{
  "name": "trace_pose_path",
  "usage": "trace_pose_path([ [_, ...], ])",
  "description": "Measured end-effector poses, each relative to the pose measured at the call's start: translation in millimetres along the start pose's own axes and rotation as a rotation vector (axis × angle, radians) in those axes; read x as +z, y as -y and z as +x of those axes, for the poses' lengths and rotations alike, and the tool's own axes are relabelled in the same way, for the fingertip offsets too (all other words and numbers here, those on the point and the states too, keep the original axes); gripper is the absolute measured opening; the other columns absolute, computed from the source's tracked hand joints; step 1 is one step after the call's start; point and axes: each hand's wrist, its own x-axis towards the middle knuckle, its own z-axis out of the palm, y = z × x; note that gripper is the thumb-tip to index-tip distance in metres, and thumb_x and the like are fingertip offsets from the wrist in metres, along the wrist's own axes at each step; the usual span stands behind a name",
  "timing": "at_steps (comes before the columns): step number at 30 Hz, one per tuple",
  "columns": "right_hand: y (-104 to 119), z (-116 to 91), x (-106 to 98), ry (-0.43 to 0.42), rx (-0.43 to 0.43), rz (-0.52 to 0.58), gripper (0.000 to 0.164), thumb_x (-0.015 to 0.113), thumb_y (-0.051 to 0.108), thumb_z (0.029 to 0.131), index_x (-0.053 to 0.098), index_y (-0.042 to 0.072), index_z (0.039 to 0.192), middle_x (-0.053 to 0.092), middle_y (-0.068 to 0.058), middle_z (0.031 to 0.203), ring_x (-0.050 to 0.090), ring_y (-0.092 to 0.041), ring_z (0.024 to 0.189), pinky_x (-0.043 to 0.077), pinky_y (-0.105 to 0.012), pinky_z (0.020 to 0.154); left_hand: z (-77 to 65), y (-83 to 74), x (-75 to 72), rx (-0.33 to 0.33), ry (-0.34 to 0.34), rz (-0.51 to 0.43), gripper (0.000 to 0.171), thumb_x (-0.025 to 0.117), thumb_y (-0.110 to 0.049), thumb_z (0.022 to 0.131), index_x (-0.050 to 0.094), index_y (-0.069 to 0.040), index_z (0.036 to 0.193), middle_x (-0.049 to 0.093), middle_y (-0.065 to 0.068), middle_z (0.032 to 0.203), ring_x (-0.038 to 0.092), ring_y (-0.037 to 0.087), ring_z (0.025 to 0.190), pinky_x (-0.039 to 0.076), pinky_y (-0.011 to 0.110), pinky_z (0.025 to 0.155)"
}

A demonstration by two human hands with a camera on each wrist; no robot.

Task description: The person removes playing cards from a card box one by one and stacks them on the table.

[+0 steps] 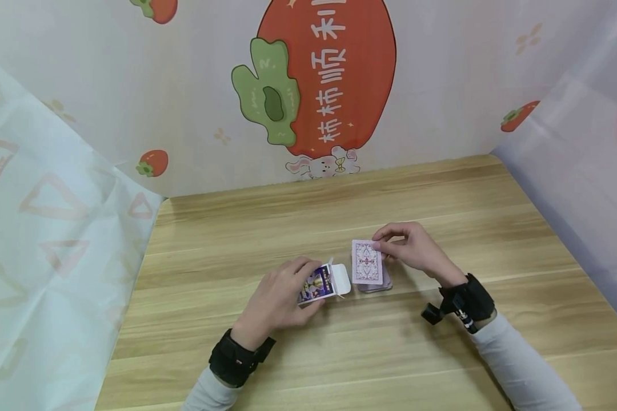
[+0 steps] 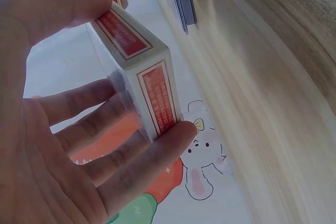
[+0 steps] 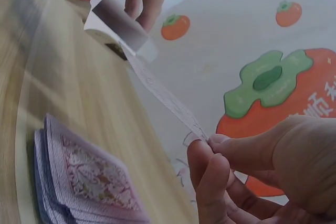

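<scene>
My left hand grips a playing card box by its sides, thumb on one and fingers on the other. Its white flap stands open toward the right. In the left wrist view the box shows white edges with red printed panels. My right hand pinches one playing card by a corner, its patterned back facing up. Seen edge-on in the right wrist view, the card is raised above a stack of cards lying on the table. That stack is partly hidden by the card in the head view.
The wooden table stretches around both hands. Behind it hangs a white cloth printed with persimmons and a rabbit. Pale sheets flank the table. A black camera strap circles each wrist.
</scene>
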Motion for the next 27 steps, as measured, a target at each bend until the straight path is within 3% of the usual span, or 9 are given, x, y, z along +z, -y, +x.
trace_pose_path([
  [6,-11.8,6.8,-2.9,-0.022,0.042,-0.010,0.021,0.074,0.009,0.100,0.077,-0.002,0.117,0.073,-0.024,0.119,0.075,-0.016,0.080,0.064,-0.033,0.072,0.4,-1.2,0.2,-0.006,0.014,-0.004,0.067,0.086,-0.045,0.084,0.064,-0.011,0.138,0.070,0.004,0.125,0.070,0.016,0.097,0.059,0.031,0.075],
  [17,-33.9,17.7,5.3,-0.037,0.080,-0.093,0.020,0.075,0.010,0.099,0.079,0.000,0.116,0.077,-0.019,0.110,0.068,-0.017,0.073,0.059,-0.029,0.063,-0.3,-2.9,1.6,-0.013,0.031,-0.006,0.068,0.085,-0.046,0.085,0.064,-0.012,0.140,0.070,0.005,0.127,0.070,0.017,0.099,0.059,0.030,0.075],
  [27,-33.0,15.4,14.8,-0.090,0.003,-0.237,0.014,0.077,0.009,0.098,0.082,0.003,0.109,0.078,-0.018,0.106,0.073,-0.017,0.073,0.059,-0.028,0.060,-0.8,-3.4,1.4,-0.023,0.033,-0.017,0.068,0.086,-0.045,0.085,0.064,-0.011,0.140,0.069,0.005,0.129,0.070,0.018,0.102,0.060,0.032,0.077],
])
